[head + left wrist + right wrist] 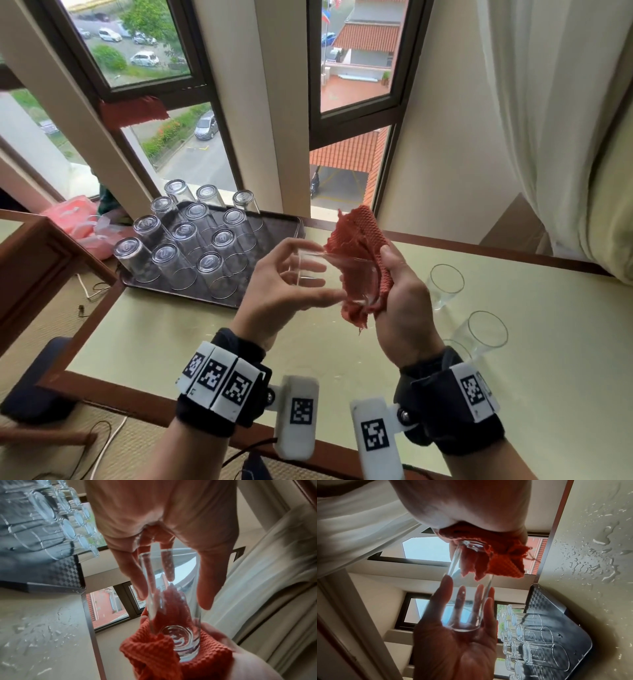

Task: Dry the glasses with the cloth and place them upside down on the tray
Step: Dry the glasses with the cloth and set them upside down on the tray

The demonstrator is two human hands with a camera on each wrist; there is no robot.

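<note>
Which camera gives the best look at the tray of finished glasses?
The head view: the whole tray shows, its upside-down glasses in rows. The left wrist view catches one corner with blurred glasses; the right wrist view shows part of it, seen sideways.

- The left wrist band (222,380) is black fabric, wrapped with white plates that carry black-and-white square markers.
- A white oblong camera housing (297,416) with one marker hangs from it on a bracket fixed by a silver screw.
- The right wrist band (448,401) is the same black fabric with white marker plates.
- Its white housing (375,437) also bears one marker and a silver screw.
- Both forearms are bare of sleeves.
</note>
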